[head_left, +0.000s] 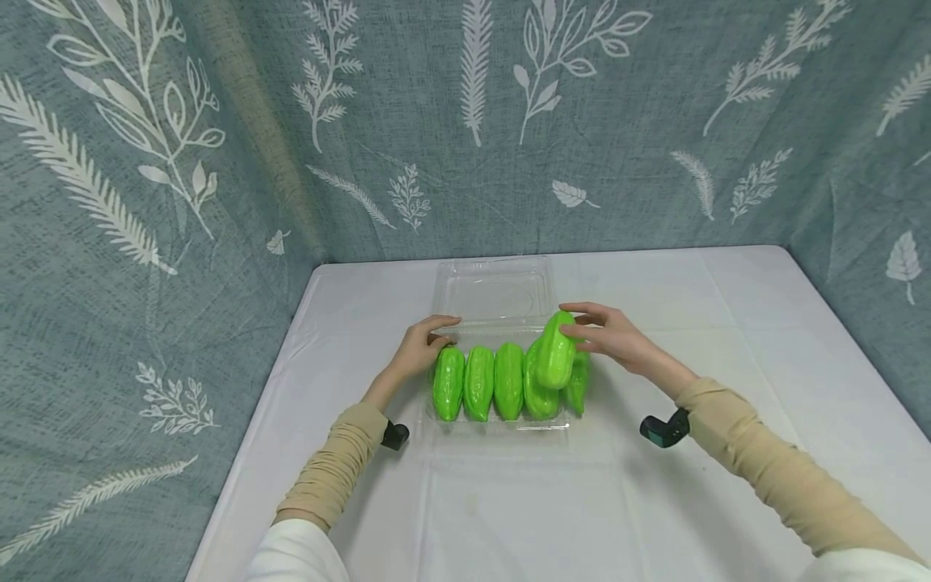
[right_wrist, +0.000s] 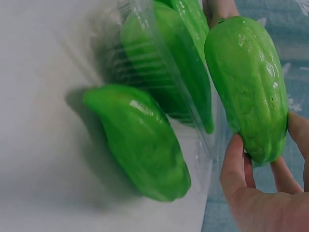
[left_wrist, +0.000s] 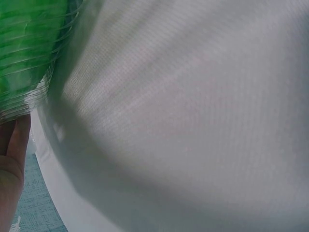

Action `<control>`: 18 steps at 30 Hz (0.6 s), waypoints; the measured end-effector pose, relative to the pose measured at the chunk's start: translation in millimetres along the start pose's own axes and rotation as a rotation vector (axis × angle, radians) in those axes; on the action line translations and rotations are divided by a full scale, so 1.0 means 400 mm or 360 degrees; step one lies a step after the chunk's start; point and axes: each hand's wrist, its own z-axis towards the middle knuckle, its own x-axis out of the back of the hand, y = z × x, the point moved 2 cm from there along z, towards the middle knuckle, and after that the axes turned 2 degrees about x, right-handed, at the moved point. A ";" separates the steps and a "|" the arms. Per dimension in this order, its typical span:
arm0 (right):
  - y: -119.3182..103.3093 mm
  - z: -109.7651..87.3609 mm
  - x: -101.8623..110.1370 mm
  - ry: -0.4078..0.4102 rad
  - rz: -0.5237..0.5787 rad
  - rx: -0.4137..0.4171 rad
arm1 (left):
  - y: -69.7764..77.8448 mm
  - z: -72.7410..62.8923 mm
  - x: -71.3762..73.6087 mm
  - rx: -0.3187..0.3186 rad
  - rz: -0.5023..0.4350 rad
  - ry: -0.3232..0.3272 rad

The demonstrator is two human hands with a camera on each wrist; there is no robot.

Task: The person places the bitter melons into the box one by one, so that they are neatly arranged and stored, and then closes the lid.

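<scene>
A clear plastic box [head_left: 541, 426] holds several bright green, ridged, tapered vegetables [head_left: 478, 384] standing side by side in a row. At its back left corner my left hand [head_left: 422, 343] grips the box, fingertips at the ribbed wall in the left wrist view. My right hand [head_left: 609, 333] pinches one green vegetable [head_left: 556, 352] by its end, thumb and fingers on either side. That vegetable is raised over the box's right end, overlapping the one below. Another green vegetable [right_wrist: 140, 145] lies on the table, just outside the box's right wall.
The box's clear lid [head_left: 494, 291] is folded back flat behind it. A white cloth [head_left: 509, 501] covers the table. Patterned blue-green curtains [head_left: 436, 121] hang behind and at both sides. Dark wrist-worn devices [head_left: 665, 428] jut out beneath the forearms.
</scene>
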 end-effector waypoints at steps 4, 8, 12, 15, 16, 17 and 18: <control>-0.003 0.010 -0.020 -0.0025 0.0018 0.0016 | 0.001 -0.003 0.002 0.0005 -0.0005 -0.0007; -0.007 0.016 -0.037 -0.0052 0.0014 0.0034 | 0.003 -0.004 0.003 -0.0018 -0.0002 0.0000; -0.011 0.023 -0.054 -0.0068 0.0010 0.0025 | 0.003 -0.004 0.004 -0.0040 -0.0004 0.0007; -0.013 0.028 -0.068 -0.0086 0.0012 0.0023 | 0.004 -0.005 0.002 -0.0053 -0.0030 0.0016; -0.014 0.029 -0.072 -0.0092 0.0011 0.0028 | 0.012 -0.007 0.003 -0.0048 -0.0033 0.0015; -0.015 0.030 -0.076 -0.0095 0.0008 0.0029 | 0.025 -0.012 0.006 -0.0046 -0.0039 0.0013; -0.016 0.031 -0.081 -0.0098 0.0004 0.0035 | 0.025 -0.012 0.006 -0.0048 -0.0036 0.0012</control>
